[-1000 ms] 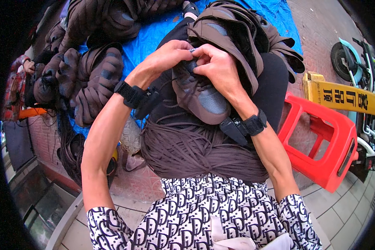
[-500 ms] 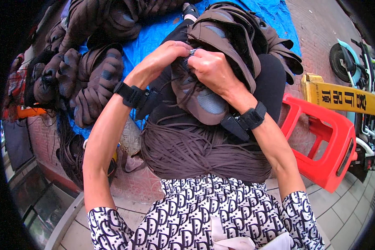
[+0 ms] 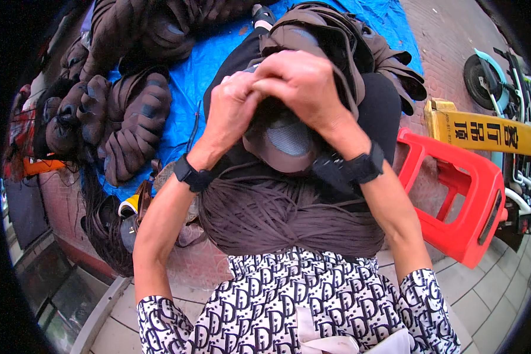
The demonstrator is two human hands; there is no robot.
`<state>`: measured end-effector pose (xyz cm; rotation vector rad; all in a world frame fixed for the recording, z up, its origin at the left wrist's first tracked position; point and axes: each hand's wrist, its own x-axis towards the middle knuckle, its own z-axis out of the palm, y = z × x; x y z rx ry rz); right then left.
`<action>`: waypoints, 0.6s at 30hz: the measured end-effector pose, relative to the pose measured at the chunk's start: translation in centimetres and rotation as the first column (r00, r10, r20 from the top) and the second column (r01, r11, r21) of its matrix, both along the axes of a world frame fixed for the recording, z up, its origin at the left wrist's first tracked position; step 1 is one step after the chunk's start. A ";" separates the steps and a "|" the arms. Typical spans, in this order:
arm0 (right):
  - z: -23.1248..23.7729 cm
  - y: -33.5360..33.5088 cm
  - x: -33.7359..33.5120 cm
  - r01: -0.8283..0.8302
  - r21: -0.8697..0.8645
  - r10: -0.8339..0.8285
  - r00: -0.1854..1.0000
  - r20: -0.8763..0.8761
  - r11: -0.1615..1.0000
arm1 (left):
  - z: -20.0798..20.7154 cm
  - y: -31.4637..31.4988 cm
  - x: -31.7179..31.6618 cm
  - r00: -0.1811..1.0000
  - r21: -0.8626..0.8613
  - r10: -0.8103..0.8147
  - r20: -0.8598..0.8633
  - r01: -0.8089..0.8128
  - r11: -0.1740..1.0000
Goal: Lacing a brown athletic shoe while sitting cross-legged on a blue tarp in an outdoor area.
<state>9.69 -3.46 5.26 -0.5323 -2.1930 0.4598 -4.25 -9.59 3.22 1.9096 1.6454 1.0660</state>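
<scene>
On my lap lies a brown shoe upper with a grey-blue mesh toe, its toe end pointing toward me. My left hand and my right hand meet above it, fingers pinched together and touching. Whatever sits between the fingertips is hidden by the hands, as is the upper's lacing area. Behind my right hand, a stack of similar uppers leans across my legs. A thick bundle of brown shoelaces lies across my lap, closest to my body.
Heaps of brown uppers rest on a blue tarp at the left and far left. To the right stand a red plastic stool and a yellow board. Farther right is a teal-and-white two-wheeler. Dark laces hang at the left.
Both hands have come nearer to me and rotated, the right now arched high over the upper. The left forearm has shifted to the right.
</scene>
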 end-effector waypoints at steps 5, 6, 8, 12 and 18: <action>-0.6 1.4 2.4 0.282 0.096 -0.298 0.901 0.314 0.955 | 0.6 -2.1 -1.8 0.955 -0.156 0.107 0.277 -0.065 0.986; -0.9 1.6 2.5 0.315 0.032 -0.300 0.864 0.404 0.949 | 0.6 -2.4 -1.9 0.925 -0.181 0.126 0.357 -0.063 0.981; -1.7 1.7 2.1 0.329 -0.161 -0.203 0.830 0.520 0.931 | 0.6 -2.7 -2.3 0.892 -0.224 0.129 0.433 -0.032 0.974; -2.7 1.9 0.7 0.326 -0.511 -0.225 0.942 0.250 0.795 | 0.2 -2.2 -2.2 0.762 -0.245 0.131 0.634 0.037 0.969; -1.6 1.8 2.7 -0.432 -0.873 -0.189 0.860 -0.475 0.225 | 0.1 -2.7 -3.4 0.301 -0.140 0.110 0.947 0.080 0.987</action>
